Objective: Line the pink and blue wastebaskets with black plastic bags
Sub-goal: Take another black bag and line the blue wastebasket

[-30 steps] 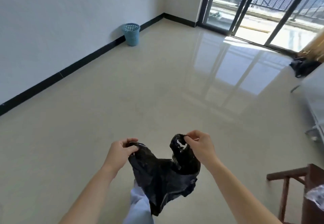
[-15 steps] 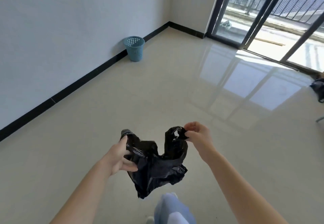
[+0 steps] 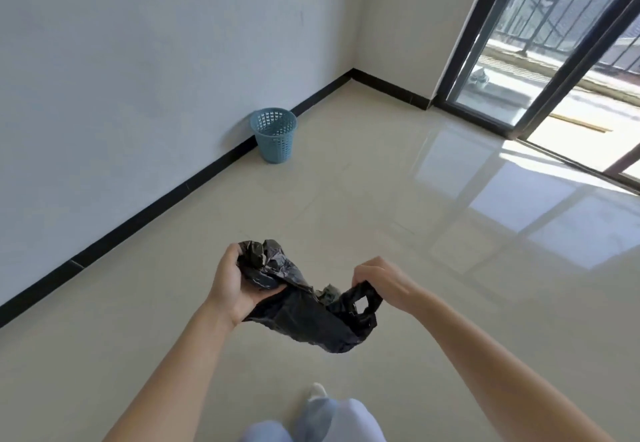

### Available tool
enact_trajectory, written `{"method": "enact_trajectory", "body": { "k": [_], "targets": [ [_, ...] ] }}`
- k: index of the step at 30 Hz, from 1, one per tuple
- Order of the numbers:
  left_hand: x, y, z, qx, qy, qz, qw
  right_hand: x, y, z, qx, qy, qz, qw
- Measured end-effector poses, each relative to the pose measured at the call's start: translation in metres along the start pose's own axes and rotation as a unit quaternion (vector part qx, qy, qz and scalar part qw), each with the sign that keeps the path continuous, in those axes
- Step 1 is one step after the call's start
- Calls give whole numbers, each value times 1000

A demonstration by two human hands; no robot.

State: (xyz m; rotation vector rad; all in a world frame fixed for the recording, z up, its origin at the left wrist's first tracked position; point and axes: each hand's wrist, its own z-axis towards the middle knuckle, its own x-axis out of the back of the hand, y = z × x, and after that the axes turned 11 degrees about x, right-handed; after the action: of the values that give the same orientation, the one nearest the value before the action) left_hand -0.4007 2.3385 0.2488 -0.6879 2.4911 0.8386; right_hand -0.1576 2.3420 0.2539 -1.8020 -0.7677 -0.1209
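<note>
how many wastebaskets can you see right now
1: the blue wastebasket stands on the floor against the left wall's black baseboard. No pink one is in view; it may be out of frame.

Bright daylight pouring in from the glass door [image 3: 540,71], pale glare patches and door-frame reflections on the glossy floor [image 3: 450,199] just in front of that door, soft shadow beside the blue wastebasket [image 3: 274,135] far from it, wide-angle bending at the edges, slight overall softness.

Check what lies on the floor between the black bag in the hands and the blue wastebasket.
Nothing: the head view shows only bare glossy floor between the black bag and the blue wastebasket standing against the wall.
</note>
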Motion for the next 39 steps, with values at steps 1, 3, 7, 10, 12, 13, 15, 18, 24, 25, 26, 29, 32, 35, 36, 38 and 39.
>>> {"method": "enact_trajectory", "body": {
  "k": [1,3,7,10,12,13,15,18,24,25,26,29,32,35,36,38,39],
  "targets": [
    [-5,19,12,-11,6,-20,1000,10,-10,21,4,-36,-21,999],
    [-9,56,39,-36,16,-41,998,27,-25,66,9,-111,-120,986],
    [-17,137,106,-56,24,7,998,49,-37,171,45,-146,-298,942],
    [-18,199,168,-42,36,60,997,68,-48,265,45,-71,-251,964],
    [-19,243,207,-42,83,139,986,84,-65,328,11,-20,-147,989],
    [-21,268,225,-45,113,218,968,91,-76,359,-6,2,-79,997],
    [-27,318,260,-77,167,384,905,108,-98,417,-44,41,60,996],
    [-41,390,302,-130,202,465,852,131,-136,491,-49,89,201,974],
    [-72,505,378,-229,227,501,803,161,-195,606,-21,169,247,954],
    [-74,522,395,-238,243,509,791,168,-201,627,-15,188,232,954],
    [-77,539,412,-247,259,521,775,175,-207,647,-7,203,215,955],
    [-85,579,461,-276,274,548,740,198,-224,705,26,224,205,952],
    [-98,618,513,-302,290,517,747,224,-239,768,55,216,227,948],
    [-111,656,570,-276,301,471,782,252,-243,840,78,198,243,946],
    [-115,672,600,-264,308,456,792,265,-240,875,78,185,243,949],
    [-122,688,629,-237,310,430,814,278,-238,911,67,156,231,958],
    [-125,699,651,-226,309,411,827,288,-237,939,59,145,227,961]
  ]
}}
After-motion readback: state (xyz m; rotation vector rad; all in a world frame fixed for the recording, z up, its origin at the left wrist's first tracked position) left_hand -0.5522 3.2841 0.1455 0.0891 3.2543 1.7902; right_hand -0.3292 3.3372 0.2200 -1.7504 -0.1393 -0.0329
